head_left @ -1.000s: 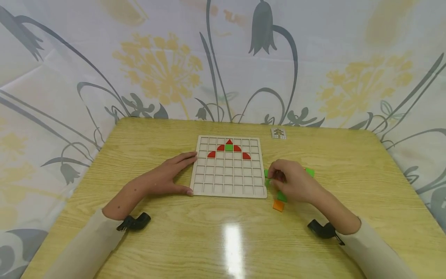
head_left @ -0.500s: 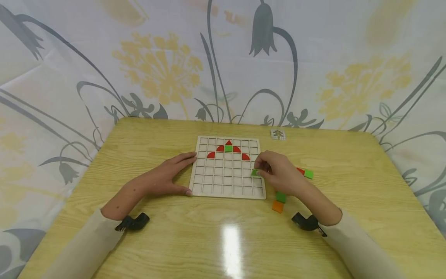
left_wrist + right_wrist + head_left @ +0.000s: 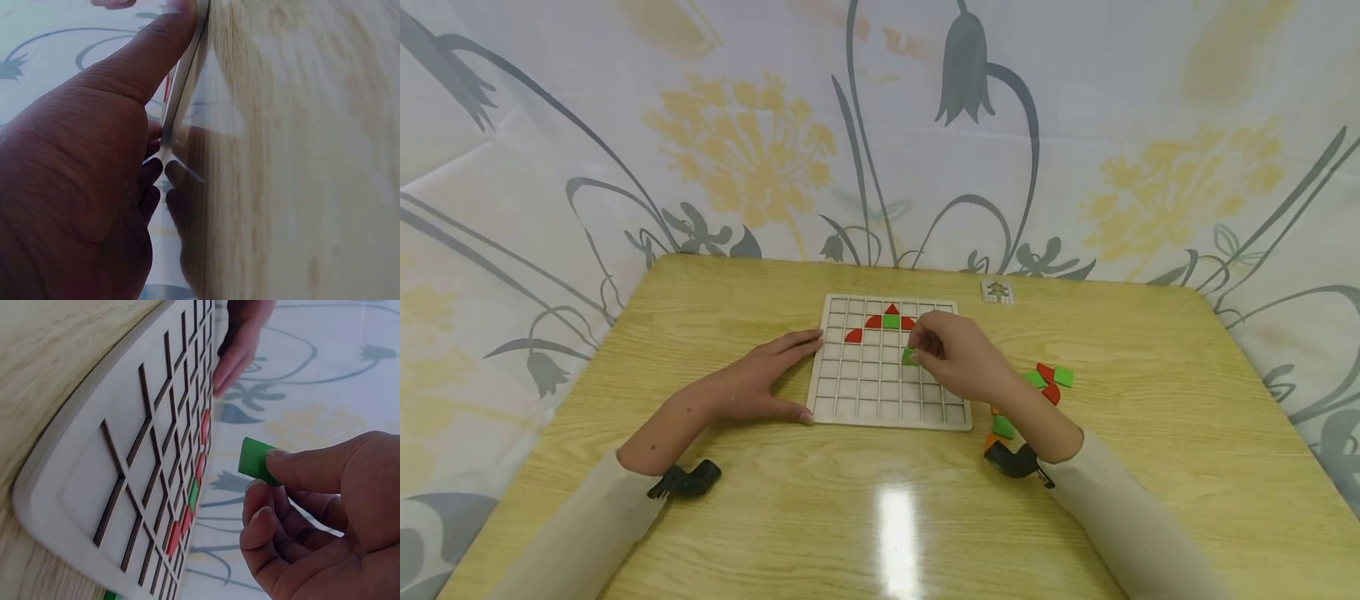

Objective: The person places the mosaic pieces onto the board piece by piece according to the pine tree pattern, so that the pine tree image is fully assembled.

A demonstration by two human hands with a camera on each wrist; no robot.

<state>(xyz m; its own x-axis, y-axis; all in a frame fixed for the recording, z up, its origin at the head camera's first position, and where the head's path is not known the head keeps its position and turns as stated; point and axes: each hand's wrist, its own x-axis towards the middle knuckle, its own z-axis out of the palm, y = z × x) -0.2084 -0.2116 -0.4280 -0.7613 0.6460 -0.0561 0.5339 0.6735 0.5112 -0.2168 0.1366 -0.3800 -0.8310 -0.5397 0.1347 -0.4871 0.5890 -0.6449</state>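
My right hand (image 3: 958, 354) pinches a green square tile (image 3: 256, 461) between thumb and fingers, held above the right half of a pale wooden grid board (image 3: 850, 387). Against the board's left edge rests my left hand (image 3: 760, 379), fingers fairly straight, the thumb at the near left corner. In the board's upper cells lie a red triangle (image 3: 892, 309), a green square (image 3: 891, 322) below it, and red rounded pieces such as one at the left (image 3: 853, 336). The right hand covers part of the board's right side. In the left wrist view, the left thumb (image 3: 150, 56) touches the board's edge.
Right of the board, loose green, red and orange tiles (image 3: 1051, 393) lie on the wooden table (image 3: 760, 517), partly hidden by my right forearm. A small patterned card (image 3: 997, 291) lies beyond the board's far right corner. A flower-printed cloth (image 3: 1075, 167) hangs behind the table.
My right hand has come from the loose tiles leftward over the board, carrying the green square tile. The left hand has stayed at the board's edge.
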